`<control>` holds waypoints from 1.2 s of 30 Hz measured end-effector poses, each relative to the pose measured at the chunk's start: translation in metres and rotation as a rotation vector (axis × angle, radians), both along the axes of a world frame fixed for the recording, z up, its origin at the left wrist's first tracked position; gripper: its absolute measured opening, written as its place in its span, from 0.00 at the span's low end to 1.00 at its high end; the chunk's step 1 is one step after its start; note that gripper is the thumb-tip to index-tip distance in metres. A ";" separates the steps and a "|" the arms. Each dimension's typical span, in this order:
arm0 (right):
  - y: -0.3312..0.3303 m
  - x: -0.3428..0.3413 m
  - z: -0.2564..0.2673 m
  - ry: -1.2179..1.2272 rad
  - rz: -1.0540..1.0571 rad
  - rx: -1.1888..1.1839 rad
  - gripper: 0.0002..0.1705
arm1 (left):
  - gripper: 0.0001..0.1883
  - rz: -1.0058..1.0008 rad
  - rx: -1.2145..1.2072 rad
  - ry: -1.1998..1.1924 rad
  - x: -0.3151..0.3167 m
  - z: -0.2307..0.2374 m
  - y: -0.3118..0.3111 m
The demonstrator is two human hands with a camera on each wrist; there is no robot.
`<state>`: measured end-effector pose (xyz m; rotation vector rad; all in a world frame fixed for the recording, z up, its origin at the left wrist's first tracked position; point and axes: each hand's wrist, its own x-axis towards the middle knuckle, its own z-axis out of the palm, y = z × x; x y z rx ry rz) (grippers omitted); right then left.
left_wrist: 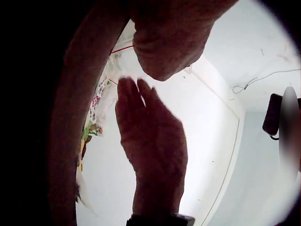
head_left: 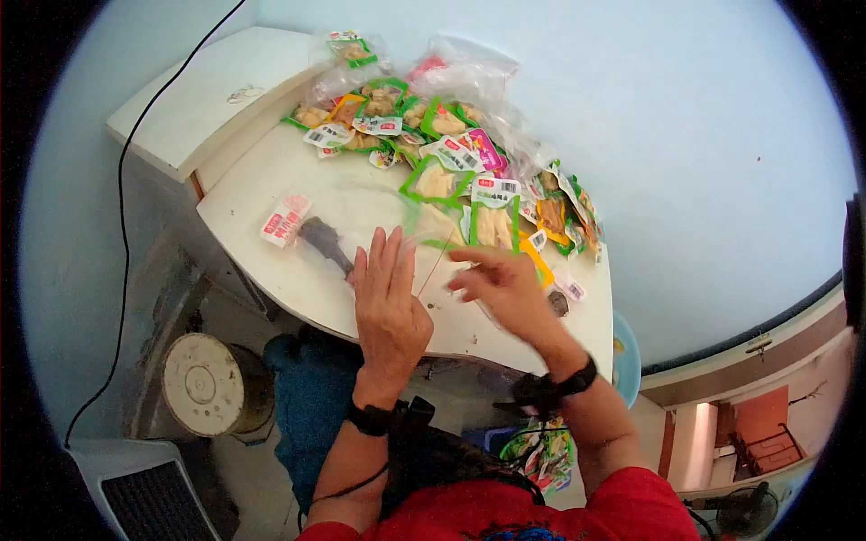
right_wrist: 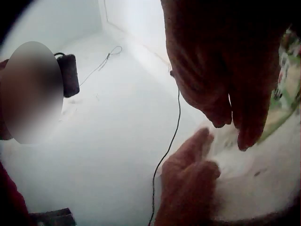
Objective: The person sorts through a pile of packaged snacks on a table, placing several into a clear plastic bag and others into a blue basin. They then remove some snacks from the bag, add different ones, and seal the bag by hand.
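Observation:
My left hand (head_left: pixel 388 298) is held out flat over the near part of the table, its fingers straight and close together. Beside its fingertips lies a clear packet (head_left: pixel 329 242) with a dark, long piece of food inside and a red-and-white label (head_left: pixel 286 221). My right hand (head_left: pixel 501 288) is held to the right, blurred, its fingers loosely bent and pointing toward the left hand. A thin red strand (head_left: pixel 433 273) crosses the gap between the hands, close to the right fingertips. In the left wrist view the right hand (left_wrist: pixel 150 127) shows extended fingers below the left hand (left_wrist: pixel 174 42).
Several green-edged food packets (head_left: pixel 437 180) are heaped along the back and right of the white table (head_left: pixel 262 180). Crumpled clear plastic (head_left: pixel 465 63) lies behind them. A round stool (head_left: pixel 200 383) stands at the left, a blue basin (head_left: pixel 626 356) at the right, and more packets (head_left: pixel 541 451) below.

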<state>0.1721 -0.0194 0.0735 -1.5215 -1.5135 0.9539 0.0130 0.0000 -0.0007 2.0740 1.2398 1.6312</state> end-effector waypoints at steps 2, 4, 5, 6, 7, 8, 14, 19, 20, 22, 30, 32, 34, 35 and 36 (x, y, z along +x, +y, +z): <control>-0.001 0.047 0.008 -0.149 -0.141 0.048 0.18 | 0.37 0.017 -0.007 0.009 0.001 0.001 0.000; -0.003 0.084 0.011 -0.402 -0.279 0.104 0.18 | 0.36 0.020 -0.015 0.010 0.001 0.002 0.000; -0.003 0.102 0.008 -0.572 -0.314 0.148 0.19 | 0.36 0.021 -0.018 0.010 0.002 0.002 0.000; -0.002 0.111 0.006 -0.742 -0.346 0.192 0.20 | 0.36 0.020 -0.014 0.007 0.002 0.002 0.000; -0.003 0.116 0.002 -0.802 -0.360 0.159 0.20 | 0.36 0.020 -0.011 0.004 0.002 0.002 0.001; -0.007 0.119 -0.003 -0.861 -0.372 0.127 0.21 | 0.36 0.023 -0.007 0.002 0.002 0.002 0.001; -0.005 0.145 -0.019 -0.472 -0.340 -0.033 0.18 | 0.35 0.023 -0.030 -0.025 0.001 0.000 0.001; -0.022 0.137 0.002 -0.114 -0.486 0.106 0.07 | 0.35 0.008 -0.041 -0.013 0.000 0.002 0.000; -0.027 0.132 0.007 -0.060 -0.529 0.171 0.05 | 0.35 0.008 -0.041 -0.015 -0.001 0.002 0.000; -0.036 0.121 0.023 0.055 -0.566 0.295 0.02 | 0.36 0.005 -0.054 -0.019 -0.001 0.003 0.000; -0.008 0.060 0.036 -0.205 -0.139 0.311 0.05 | 0.36 0.017 -0.036 -0.048 0.001 0.002 0.000; 0.011 0.038 0.031 -0.267 -0.014 0.169 0.11 | 0.36 0.018 -0.034 -0.055 0.000 0.002 0.000; 0.026 0.022 0.021 -0.306 0.057 0.206 0.15 | 0.36 0.003 -0.044 -0.059 0.000 0.001 0.000; 0.031 0.018 0.017 -0.326 0.092 0.224 0.17 | 0.35 -0.005 -0.049 -0.061 -0.001 0.001 0.000; 0.033 0.018 0.012 -0.397 0.079 0.313 0.22 | 0.35 -0.007 -0.054 -0.058 -0.002 0.002 0.000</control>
